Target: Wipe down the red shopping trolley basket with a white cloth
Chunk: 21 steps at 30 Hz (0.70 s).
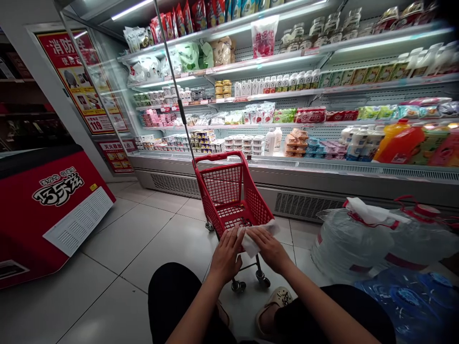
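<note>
at red cart (223,185) rim | left hand (225,254) flat, touching white cloth (250,247) | right hand (269,248) flat on it

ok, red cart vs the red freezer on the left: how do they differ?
The cart is open mesh; the freezer has solid panels with white lettering. The cart stands on castors; the freezer shows no wheels. The cart is far smaller than the freezer. The left hand and right hand rest on a white cloth at the cart's rim; nothing touches the freezer. Both are red.
</note>
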{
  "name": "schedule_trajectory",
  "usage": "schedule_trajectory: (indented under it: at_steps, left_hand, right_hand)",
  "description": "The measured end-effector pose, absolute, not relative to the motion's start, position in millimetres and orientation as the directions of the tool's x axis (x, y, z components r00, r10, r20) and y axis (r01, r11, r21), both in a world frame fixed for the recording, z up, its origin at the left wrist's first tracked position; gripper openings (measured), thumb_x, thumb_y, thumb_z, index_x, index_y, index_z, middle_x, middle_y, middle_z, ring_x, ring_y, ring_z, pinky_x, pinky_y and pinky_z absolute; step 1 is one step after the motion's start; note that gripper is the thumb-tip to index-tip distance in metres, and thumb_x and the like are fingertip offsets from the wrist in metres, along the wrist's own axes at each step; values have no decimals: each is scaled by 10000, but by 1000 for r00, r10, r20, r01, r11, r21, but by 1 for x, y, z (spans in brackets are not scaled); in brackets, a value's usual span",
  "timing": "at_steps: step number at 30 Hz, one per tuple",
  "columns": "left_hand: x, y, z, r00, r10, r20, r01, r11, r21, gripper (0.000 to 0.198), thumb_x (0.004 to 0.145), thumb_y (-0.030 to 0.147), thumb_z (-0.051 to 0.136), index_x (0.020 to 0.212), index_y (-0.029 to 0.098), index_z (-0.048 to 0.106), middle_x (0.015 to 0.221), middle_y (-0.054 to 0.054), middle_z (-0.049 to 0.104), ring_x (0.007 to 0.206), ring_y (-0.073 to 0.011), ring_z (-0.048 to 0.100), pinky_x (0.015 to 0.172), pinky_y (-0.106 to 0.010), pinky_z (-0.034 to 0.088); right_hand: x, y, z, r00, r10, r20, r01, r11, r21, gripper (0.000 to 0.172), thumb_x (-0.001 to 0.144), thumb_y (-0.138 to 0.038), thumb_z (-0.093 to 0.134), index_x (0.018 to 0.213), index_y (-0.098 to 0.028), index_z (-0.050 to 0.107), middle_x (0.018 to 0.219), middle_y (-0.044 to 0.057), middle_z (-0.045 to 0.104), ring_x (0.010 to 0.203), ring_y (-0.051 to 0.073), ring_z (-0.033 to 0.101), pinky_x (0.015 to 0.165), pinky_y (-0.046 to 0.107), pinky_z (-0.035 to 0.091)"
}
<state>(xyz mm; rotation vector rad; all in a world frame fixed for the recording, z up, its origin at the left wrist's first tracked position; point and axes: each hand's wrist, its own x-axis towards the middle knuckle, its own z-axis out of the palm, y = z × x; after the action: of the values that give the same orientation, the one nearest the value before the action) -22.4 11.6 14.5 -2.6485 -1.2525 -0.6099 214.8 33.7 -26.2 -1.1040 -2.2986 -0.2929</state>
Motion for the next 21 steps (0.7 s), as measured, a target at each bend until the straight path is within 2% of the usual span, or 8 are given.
schedule_trajectory:
  at_steps: [5, 10, 15, 19, 21]
  left_hand:
    - [-24, 14, 12, 593, 675, 438, 757, -654, -17, 1003, 832, 75, 551, 1693, 216, 56, 1759, -78, 171, 1611, -252, 224, 1308, -472, 232]
    - [-34, 18, 14, 606, 669, 429, 751, -660, -31, 1019, 810, 58, 549, 1694, 238, 74, 1764, -59, 146, 1619, -260, 195, 1304, -479, 244]
    - [-55, 17, 19, 566, 702, 432, 783, -621, -17, 975, 836, 91, 547, 1691, 239, 102, 1765, -51, 149, 1623, -251, 175, 1307, -471, 246]
    - [-56, 14, 16, 436, 747, 501, 860, -511, 12, 961, 851, 154, 563, 1687, 174, 89, 1751, -105, 201, 1621, -288, 179, 1310, -516, 222]
    - [-50, 13, 12, 438, 741, 509, 858, -514, 10, 956, 856, 174, 560, 1684, 156, 84, 1740, -119, 235, 1614, -293, 204, 1311, -524, 212]
  right_hand:
    - [279, 50, -15, -474, 676, 565, 824, 567, 13, 581, 950, -70, 399, 1499, -216, 521, 1466, 84, 625, 1403, 233, 538, 1261, 507, 360]
    - [269, 50, -14, -432, 672, 602, 842, 540, 0, 489, 987, -117, 436, 1453, -188, 563, 1392, 106, 665, 1373, 261, 564, 1269, 502, 350]
    - [239, 30, -22, -416, 669, 616, 832, 554, -40, 622, 991, -115, 428, 1600, -243, 415, 1450, 88, 634, 1405, 279, 541, 1277, 537, 341]
    - [221, 9, -25, -459, 649, 606, 807, 590, -20, 737, 989, -73, 374, 1685, -249, 208, 1614, 77, 492, 1523, 260, 403, 1255, 520, 391]
    - [216, 2, -23, -522, 625, 580, 773, 634, 12, 749, 992, -58, 360, 1691, -242, 160, 1662, 65, 427, 1555, 238, 347, 1248, 490, 410]
